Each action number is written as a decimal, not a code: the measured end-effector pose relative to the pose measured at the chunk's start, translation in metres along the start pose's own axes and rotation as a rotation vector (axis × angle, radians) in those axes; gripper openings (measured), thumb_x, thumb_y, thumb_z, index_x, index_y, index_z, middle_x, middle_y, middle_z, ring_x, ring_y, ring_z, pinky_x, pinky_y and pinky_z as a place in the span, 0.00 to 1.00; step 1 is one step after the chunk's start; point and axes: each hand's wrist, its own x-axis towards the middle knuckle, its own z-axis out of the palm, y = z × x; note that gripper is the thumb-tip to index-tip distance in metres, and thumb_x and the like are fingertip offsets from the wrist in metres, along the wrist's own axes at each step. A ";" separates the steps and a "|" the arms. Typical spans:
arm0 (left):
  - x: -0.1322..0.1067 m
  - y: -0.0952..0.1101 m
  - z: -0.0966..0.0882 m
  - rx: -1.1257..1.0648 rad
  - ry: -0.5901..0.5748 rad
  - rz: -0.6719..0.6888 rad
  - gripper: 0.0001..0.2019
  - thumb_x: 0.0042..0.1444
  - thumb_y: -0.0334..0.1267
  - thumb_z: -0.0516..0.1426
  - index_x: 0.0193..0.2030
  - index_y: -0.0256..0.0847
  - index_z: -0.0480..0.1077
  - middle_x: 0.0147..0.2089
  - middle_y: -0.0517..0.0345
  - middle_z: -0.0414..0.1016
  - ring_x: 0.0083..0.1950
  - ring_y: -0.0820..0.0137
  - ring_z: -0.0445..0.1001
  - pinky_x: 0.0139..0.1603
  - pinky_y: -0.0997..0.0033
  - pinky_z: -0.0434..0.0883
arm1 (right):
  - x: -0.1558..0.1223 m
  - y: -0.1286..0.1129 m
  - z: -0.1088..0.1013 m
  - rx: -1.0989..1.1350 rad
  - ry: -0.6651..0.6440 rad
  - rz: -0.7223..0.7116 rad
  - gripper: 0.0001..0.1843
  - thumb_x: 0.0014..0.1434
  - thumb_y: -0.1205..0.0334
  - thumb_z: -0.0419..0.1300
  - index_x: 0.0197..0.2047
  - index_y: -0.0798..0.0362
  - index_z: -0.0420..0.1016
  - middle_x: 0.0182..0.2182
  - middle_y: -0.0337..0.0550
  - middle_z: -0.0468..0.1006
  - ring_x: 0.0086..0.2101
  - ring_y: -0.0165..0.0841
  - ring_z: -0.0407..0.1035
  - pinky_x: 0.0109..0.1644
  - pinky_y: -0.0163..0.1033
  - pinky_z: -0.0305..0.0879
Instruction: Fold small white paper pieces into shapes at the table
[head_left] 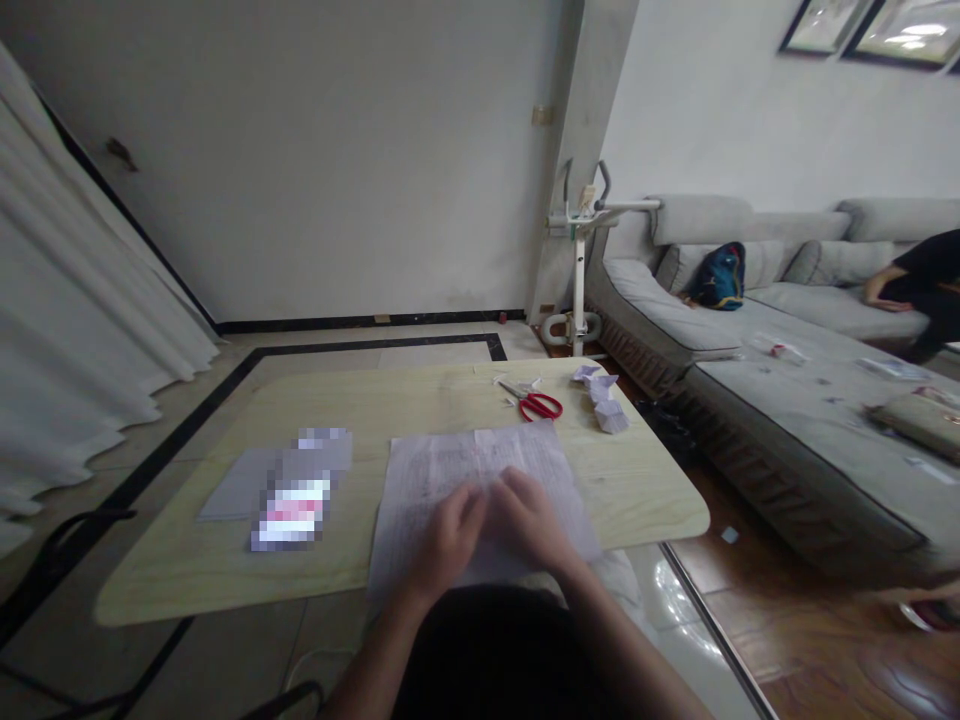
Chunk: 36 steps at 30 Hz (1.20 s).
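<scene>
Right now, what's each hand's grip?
Left hand: curled over the large sheet; blurred, grip can't be told.
Right hand: also curled over it; grip can't be told.

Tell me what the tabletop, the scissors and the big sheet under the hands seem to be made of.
The tabletop looks like smooth wood or wood-look laminate, judging by its pale yellow surface and faint grain. The scissors appear to have grey metal blades and red handles, probably plastic or plastic-coated. The sheet looks like thin, matte paper, with print-like marks and apparent creases.

Home living room, sofa (810,385), curtain (82,270)
</scene>
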 end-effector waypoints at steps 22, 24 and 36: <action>-0.001 0.002 0.000 -0.078 0.014 -0.024 0.13 0.61 0.43 0.53 0.29 0.39 0.66 0.26 0.63 0.65 0.29 0.72 0.65 0.30 0.76 0.63 | 0.000 -0.004 -0.005 0.007 0.014 -0.063 0.14 0.60 0.60 0.52 0.24 0.52 0.60 0.21 0.34 0.62 0.25 0.28 0.57 0.28 0.33 0.55; 0.000 0.003 0.001 -0.079 0.040 -0.026 0.12 0.61 0.44 0.52 0.31 0.40 0.67 0.28 0.62 0.66 0.31 0.71 0.67 0.32 0.75 0.65 | 0.000 -0.004 -0.006 0.017 -0.006 -0.059 0.14 0.60 0.60 0.52 0.24 0.52 0.59 0.22 0.34 0.61 0.25 0.28 0.57 0.28 0.33 0.55; 0.003 -0.001 -0.002 -0.150 0.192 -0.072 0.12 0.59 0.47 0.55 0.35 0.39 0.69 0.31 0.59 0.74 0.33 0.68 0.73 0.32 0.74 0.69 | 0.000 -0.006 0.000 0.035 0.043 -0.010 0.07 0.56 0.62 0.57 0.28 0.54 0.67 0.24 0.36 0.68 0.26 0.28 0.61 0.28 0.32 0.58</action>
